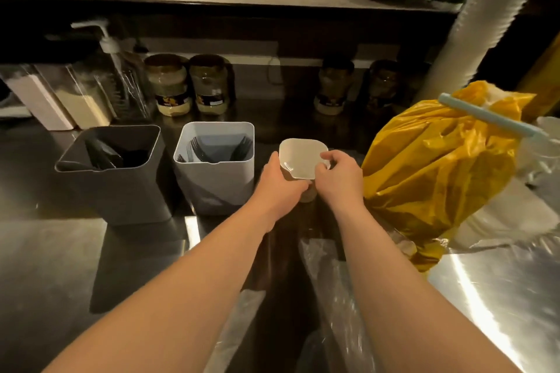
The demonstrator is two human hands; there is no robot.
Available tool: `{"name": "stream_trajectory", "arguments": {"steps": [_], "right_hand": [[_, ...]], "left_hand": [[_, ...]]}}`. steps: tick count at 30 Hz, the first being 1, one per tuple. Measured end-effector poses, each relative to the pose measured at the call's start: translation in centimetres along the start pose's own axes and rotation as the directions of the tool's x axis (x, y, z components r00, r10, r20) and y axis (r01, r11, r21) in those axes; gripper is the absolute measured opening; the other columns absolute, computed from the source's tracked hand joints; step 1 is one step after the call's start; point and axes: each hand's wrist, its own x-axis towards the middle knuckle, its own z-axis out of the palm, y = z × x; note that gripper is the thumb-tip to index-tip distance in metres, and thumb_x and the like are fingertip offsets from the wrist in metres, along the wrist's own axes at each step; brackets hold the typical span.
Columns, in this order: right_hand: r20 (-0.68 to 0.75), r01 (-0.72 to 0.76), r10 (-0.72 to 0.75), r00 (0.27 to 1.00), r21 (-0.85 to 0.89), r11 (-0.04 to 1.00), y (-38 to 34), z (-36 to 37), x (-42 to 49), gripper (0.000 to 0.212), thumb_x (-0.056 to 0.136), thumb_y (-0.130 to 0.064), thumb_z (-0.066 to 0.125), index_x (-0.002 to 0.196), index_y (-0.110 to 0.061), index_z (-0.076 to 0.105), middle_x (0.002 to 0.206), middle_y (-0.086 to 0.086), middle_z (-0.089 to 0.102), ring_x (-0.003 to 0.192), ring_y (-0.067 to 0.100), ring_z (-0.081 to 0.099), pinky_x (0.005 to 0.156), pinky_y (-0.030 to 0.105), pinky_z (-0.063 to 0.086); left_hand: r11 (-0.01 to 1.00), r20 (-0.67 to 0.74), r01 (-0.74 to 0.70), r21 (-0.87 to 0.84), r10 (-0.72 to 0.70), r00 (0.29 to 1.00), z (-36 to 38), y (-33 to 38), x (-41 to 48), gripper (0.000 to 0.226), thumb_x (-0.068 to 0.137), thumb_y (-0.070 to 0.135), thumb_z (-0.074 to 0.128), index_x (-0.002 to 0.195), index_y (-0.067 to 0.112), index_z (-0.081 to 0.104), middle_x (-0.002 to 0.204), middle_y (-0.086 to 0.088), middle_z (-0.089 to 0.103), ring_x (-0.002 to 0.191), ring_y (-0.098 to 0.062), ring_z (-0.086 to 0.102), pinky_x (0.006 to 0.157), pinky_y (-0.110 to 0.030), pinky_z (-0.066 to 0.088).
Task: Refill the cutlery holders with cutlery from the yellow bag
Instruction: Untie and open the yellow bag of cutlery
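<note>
The small white holder (pixel 303 157) is held over the steel counter (pixel 45 251), near the middle of the scene, its open mouth turned up and slightly toward the viewer. No cutlery is seen inside it. It is gripped from both sides. The left hand (pixel 281 182) is wrapped round its left wall with the fingers curled underneath. The right hand (pixel 339 175) is pinched on the near-right rim, with the fingers bent over the edge.

The yellow bag (pixel 439 166) stands just to the right of the holder and close beside the right hand, so that hand is judged the nearer one for reaching it. The bag's long axis is roughly upright, and the gathered neck is at the top, on the far right. The neck is closed by a pale blue clip (pixel 488 115) laid across it, which would probably have to be taken off before any cutlery can be drawn.

To the left of the held holder a light grey holder (pixel 215 185) is set, with forks (pixel 197 148) leaning inside it. Further left is a dark holder (pixel 121 191) with dark cutlery. Jars (pixel 169 85) and a pump bottle (pixel 121 70) are lined along the far edge.
</note>
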Motion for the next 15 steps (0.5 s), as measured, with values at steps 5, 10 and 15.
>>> {"name": "stream_trajectory", "arguments": {"steps": [5,10,15], "right_hand": [[-0.216,0.366,-0.377,0.901,-0.088,0.926,-1.9,-4.5,-1.1,0.021,0.098,-0.028,0.060,0.114,-0.018,0.069,0.112,0.004,0.068,0.097,0.016,0.061,0.076,0.019,0.050],[-0.747,0.248,-0.343,0.570,-0.242,0.938,-2.5,-16.2,-1.6,0.036,0.085,-0.037,0.056,0.118,-0.025,0.062,0.131,0.004,0.057,0.127,0.027,0.047,0.101,0.041,0.036],[-0.343,-0.222,0.364,0.866,0.388,0.894,1.0,-21.0,0.0,0.073,0.079,-0.047,0.079,0.136,-0.012,0.051,0.132,0.005,0.058,0.117,0.028,0.059,0.092,0.041,0.049]], "left_hand": [[0.994,-0.093,-0.080,0.081,0.087,0.992,-0.9,1.1,-2.5,0.098,0.094,0.025,0.069,0.161,0.031,-0.001,0.165,0.001,0.025,0.148,-0.028,0.030,0.111,-0.043,0.039],[0.961,-0.113,-0.276,0.032,0.278,0.954,-0.7,0.3,-8.7,0.073,0.095,0.025,0.068,0.154,0.031,0.025,0.156,0.004,0.040,0.138,-0.022,0.043,0.083,-0.022,0.050],[0.967,-0.134,-0.243,-0.070,0.232,0.963,-0.5,-0.6,-13.8,0.057,0.096,0.023,0.067,0.143,0.027,0.035,0.132,0.004,0.056,0.115,-0.016,0.058,0.096,-0.037,0.055]]}}
